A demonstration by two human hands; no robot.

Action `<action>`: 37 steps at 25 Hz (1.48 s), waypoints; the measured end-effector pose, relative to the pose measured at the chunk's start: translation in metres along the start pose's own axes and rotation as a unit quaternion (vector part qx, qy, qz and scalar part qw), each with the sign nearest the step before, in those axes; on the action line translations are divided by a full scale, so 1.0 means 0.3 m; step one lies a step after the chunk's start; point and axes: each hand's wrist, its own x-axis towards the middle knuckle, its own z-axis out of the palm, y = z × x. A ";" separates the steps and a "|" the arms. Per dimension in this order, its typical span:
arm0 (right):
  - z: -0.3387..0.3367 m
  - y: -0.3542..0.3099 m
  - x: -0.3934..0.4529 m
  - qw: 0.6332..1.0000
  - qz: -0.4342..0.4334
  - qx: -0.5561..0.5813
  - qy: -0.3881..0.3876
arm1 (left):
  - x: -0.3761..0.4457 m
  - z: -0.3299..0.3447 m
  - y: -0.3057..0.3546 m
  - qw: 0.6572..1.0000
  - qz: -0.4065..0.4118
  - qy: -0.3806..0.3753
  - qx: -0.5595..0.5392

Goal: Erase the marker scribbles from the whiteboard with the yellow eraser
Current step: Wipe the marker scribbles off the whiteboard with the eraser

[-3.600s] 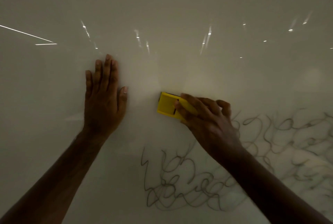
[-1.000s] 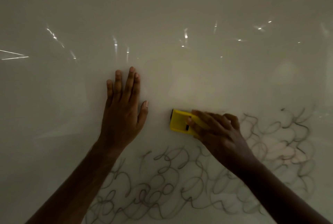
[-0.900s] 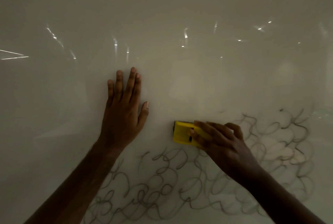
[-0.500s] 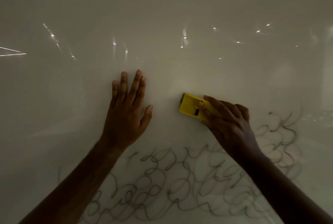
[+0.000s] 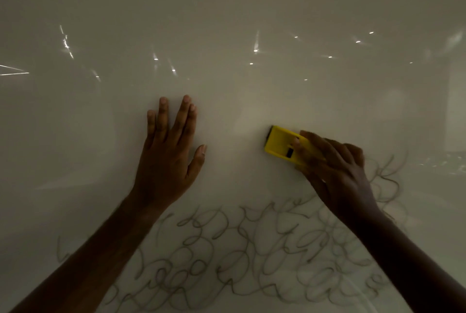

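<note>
The whiteboard (image 5: pixel 227 10) fills the whole view in dim light. Grey marker scribbles (image 5: pixel 239 257) loop across its lower part and run up the right side behind my right wrist. My right hand (image 5: pixel 332 171) grips the yellow eraser (image 5: pixel 281 145) and holds it against the board just above the scribbles; my fingers cover the eraser's right end. My left hand (image 5: pixel 169 156) lies flat on the board with straight, slightly spread fingers, to the left of the eraser and apart from it.
Small bright light reflections (image 5: pixel 256 50) dot the glossy upper half of the board. A pale reflected shape (image 5: pixel 456 108) shows at the far right edge.
My right hand dipped down with the eraser towards the scribbles, then came back up and to the right. My left hand stayed flat on the board. The view shifted left, showing more scribbles.
</note>
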 end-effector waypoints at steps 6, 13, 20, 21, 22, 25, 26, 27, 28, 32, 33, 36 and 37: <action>0.055 -0.100 -0.130 0.997 -0.071 0.015 -0.027 | 0.031 0.004 0.058 1.000 -0.001 0.000 -0.010; -0.017 0.072 -0.199 1.000 -0.025 -0.008 -0.017 | 0.050 0.008 0.093 1.000 0.003 0.002 -0.006; 0.010 0.051 -0.072 1.000 -0.002 0.018 0.011 | 0.071 0.018 0.163 1.000 -0.007 -0.001 -0.010; 0.007 0.043 -0.116 1.000 -0.023 0.015 -0.002 | 0.075 0.020 0.174 1.000 -0.005 -0.001 -0.013; 0.000 0.044 -0.173 0.999 -0.042 0.009 -0.019 | 0.081 0.022 0.187 1.000 0.000 -0.002 -0.014; -0.039 0.104 -0.306 0.998 -0.045 -0.021 -0.050 | 0.097 0.031 0.235 1.000 0.009 -0.003 -0.014; -0.055 0.140 -0.318 0.998 -0.031 -0.032 -0.048 | 0.103 0.034 0.252 1.000 0.008 -0.001 -0.017; -0.068 0.175 -0.314 0.998 -0.016 -0.039 -0.041 | 0.108 0.037 0.268 1.000 0.006 0.001 -0.020; -0.076 0.207 -0.292 0.999 -0.002 -0.043 -0.030 | 0.113 0.039 0.279 1.000 0.004 0.003 -0.022; -0.065 0.262 -0.136 0.998 0.047 -0.032 0.015 | 0.133 0.045 0.324 1.000 -0.003 0.006 -0.013; -0.052 0.246 -0.114 0.998 0.047 -0.029 0.020 | 0.136 0.048 0.336 1.000 -0.004 0.006 -0.011; -0.030 0.185 -0.174 1.000 0.005 -0.026 0.006 | 0.147 0.058 0.362 1.000 -0.001 0.010 -0.007; -0.029 0.171 -0.225 1.000 -0.012 -0.022 -0.013 | 0.149 0.059 0.366 1.000 -0.001 0.009 -0.007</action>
